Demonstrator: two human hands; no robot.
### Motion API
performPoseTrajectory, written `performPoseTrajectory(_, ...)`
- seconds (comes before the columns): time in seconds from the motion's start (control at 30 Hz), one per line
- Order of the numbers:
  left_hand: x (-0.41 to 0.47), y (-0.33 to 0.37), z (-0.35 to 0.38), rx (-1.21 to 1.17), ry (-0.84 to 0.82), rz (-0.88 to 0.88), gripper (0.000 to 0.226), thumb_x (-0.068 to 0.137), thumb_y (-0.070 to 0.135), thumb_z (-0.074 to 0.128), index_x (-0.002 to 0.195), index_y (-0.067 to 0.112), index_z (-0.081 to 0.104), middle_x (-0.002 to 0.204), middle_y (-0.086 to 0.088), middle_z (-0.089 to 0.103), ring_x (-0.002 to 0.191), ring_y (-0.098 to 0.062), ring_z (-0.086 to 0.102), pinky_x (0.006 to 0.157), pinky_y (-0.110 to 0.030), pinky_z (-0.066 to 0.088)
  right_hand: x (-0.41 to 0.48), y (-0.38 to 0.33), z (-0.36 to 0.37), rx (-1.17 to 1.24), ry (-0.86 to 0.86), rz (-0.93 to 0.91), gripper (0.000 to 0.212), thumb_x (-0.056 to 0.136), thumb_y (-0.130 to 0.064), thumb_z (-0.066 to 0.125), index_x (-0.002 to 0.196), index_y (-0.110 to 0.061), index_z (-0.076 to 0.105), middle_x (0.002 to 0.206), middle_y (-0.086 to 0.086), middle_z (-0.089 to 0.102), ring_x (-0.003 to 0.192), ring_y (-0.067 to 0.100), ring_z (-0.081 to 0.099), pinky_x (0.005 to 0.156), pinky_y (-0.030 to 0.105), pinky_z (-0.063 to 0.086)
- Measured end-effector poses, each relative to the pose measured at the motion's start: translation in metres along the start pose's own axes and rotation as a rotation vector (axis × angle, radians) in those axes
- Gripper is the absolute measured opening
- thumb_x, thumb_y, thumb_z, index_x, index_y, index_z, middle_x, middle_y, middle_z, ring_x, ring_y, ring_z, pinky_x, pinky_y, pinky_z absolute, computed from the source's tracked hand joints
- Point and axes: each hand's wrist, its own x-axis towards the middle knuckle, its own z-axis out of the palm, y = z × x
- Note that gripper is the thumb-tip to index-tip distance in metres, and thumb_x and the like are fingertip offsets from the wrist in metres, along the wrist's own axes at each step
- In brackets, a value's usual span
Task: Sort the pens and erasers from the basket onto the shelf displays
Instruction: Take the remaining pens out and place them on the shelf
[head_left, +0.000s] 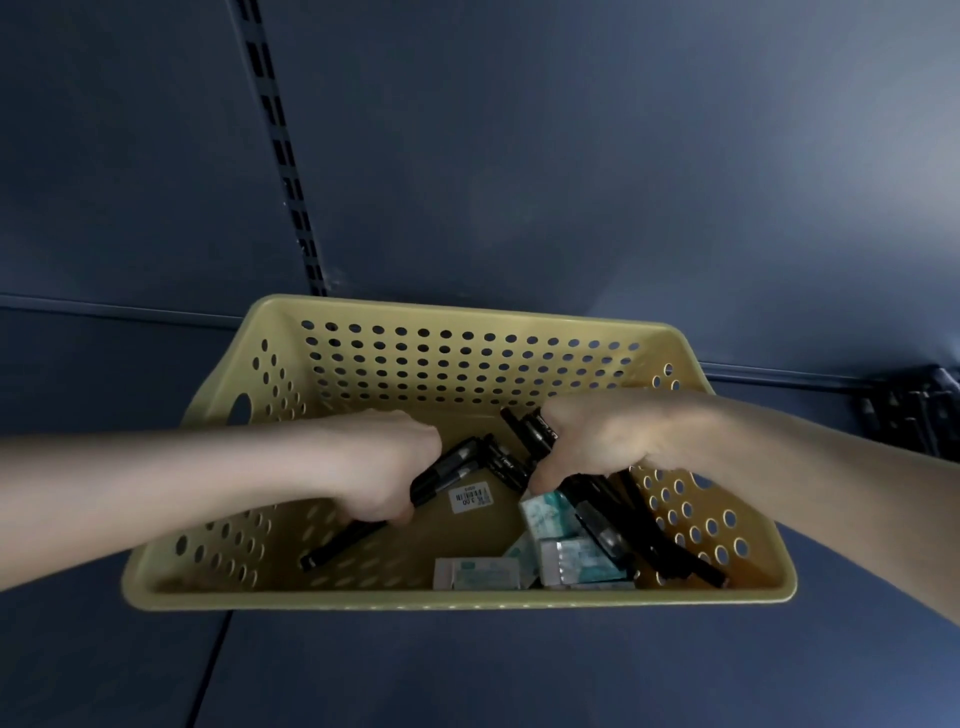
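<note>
A yellow perforated basket (363, 358) sits on the dark blue shelf (467, 670). Inside it, the left hand (382, 462) is closed around black pens (447, 467), and the right hand (597, 441) grips another bunch of pens (530, 428). More loose pens (670, 556) and wrapped erasers (550, 519) lie in the basket's near right corner beside a small price label (470, 498).

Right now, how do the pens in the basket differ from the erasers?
The pens are black, long and thin; the erasers are pale, short blocks in teal-printed wrappers. Both hands, left hand and right hand, grip pens; the erasers lie untouched at the near wall. Both kinds sit inside the yellow basket.
</note>
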Motion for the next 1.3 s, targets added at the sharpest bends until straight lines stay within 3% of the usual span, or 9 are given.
performPoseTrajectory(0.17,-0.002,0.002,-0.001,-0.049,-0.041,-0.024,0.021,0.090,0.024,0.064,0.099,0.014,0.049,0.086,-0.001,0.051,0.090,-0.026,0.067,0.060,-0.025,0.052,0.008,-0.008,0.003,-0.027,0.035,0.028,0.031,0.084,-0.031,0.068,0.100,-0.014,0.048,0.082,-0.003,0.046,0.079,0.014,0.046,0.057,0.023,0.035)
performPoseTrajectory(0.27,-0.004,0.001,-0.001,-0.001,-0.036,-0.016,0.020,0.091,0.023,0.062,0.103,0.008,0.055,0.089,-0.004,0.060,0.087,-0.023,0.069,0.060,-0.023,0.053,0.016,-0.012,0.008,-0.018,0.074,0.010,0.036,0.078,-0.035,0.074,0.100,-0.012,0.056,0.078,-0.002,0.051,0.069,0.010,0.046,0.053,0.022,0.036)
performPoseTrajectory(0.4,-0.008,-0.006,-0.002,0.071,-0.007,-0.041,0.023,0.092,0.024,0.060,0.075,0.016,0.047,0.081,-0.003,0.057,0.075,-0.018,0.063,0.054,-0.020,0.047,0.021,-0.013,0.010,0.068,0.038,0.042,0.029,0.074,-0.030,0.077,0.079,-0.010,0.058,0.070,0.005,0.056,0.057,0.014,0.051,0.049,0.021,0.041)
performPoseTrajectory(0.53,-0.014,-0.014,-0.007,0.021,0.017,-0.059,0.019,0.091,0.027,0.061,0.089,0.010,0.055,0.091,-0.007,0.062,0.078,-0.020,0.064,0.053,-0.022,0.043,0.025,-0.012,0.013,0.205,-0.028,0.045,0.048,0.075,-0.030,0.075,0.114,-0.009,0.056,0.106,0.011,0.063,0.092,0.024,0.063,0.077,0.035,0.056)
performPoseTrajectory(0.6,-0.017,-0.016,-0.011,-0.049,0.038,-0.063,0.029,0.090,0.030,0.061,0.103,0.004,0.060,0.097,-0.012,0.067,0.070,-0.018,0.064,0.050,-0.021,0.041,0.025,-0.012,0.015,0.231,-0.009,0.020,0.049,0.078,-0.030,0.073,0.119,-0.011,0.053,0.112,0.010,0.061,0.100,0.024,0.060,0.085,0.038,0.053)
performPoseTrajectory(0.73,-0.021,-0.019,-0.013,-0.200,0.097,-0.057,0.025,0.090,0.031,0.062,0.098,0.007,0.063,0.091,-0.010,0.070,0.059,-0.013,0.060,0.048,-0.020,0.042,0.019,-0.012,0.008,0.388,-0.006,-0.069,0.024,0.088,-0.022,0.064,0.104,-0.006,0.060,0.102,0.011,0.066,0.090,0.022,0.064,0.080,0.035,0.053)
performPoseTrajectory(0.9,-0.032,-0.029,-0.013,-0.634,0.284,0.059,0.014,0.086,0.027,0.065,0.092,0.014,0.066,0.086,0.001,0.073,0.076,-0.014,0.071,0.079,-0.039,0.057,0.003,-0.007,0.000,0.618,0.121,-0.326,0.022,0.091,-0.015,0.058,0.110,-0.005,0.059,0.103,0.012,0.069,0.094,0.022,0.068,0.087,0.033,0.055)
performPoseTrajectory(1.1,-0.045,-0.009,-0.018,-1.106,0.453,0.267,0.009,0.082,0.013,0.066,0.089,0.010,0.071,0.086,0.003,0.075,0.081,-0.009,0.071,0.065,-0.018,0.055,-0.020,-0.004,-0.006,0.983,0.142,-0.546,0.024,0.090,-0.013,0.054,0.107,0.000,0.065,0.104,0.015,0.070,0.094,0.028,0.068,0.082,0.035,0.057)
performPoseTrajectory(1.3,-0.037,0.009,-0.022,-1.277,0.461,0.309,0.011,0.078,0.009,0.070,0.088,0.006,0.072,0.084,-0.004,0.075,0.080,-0.014,0.072,0.065,-0.021,0.056,-0.022,-0.002,-0.005,1.171,0.181,-0.553,0.034,0.081,-0.016,0.060,0.104,0.009,0.061,0.099,0.021,0.067,0.081,0.027,0.068,0.072,0.035,0.059)
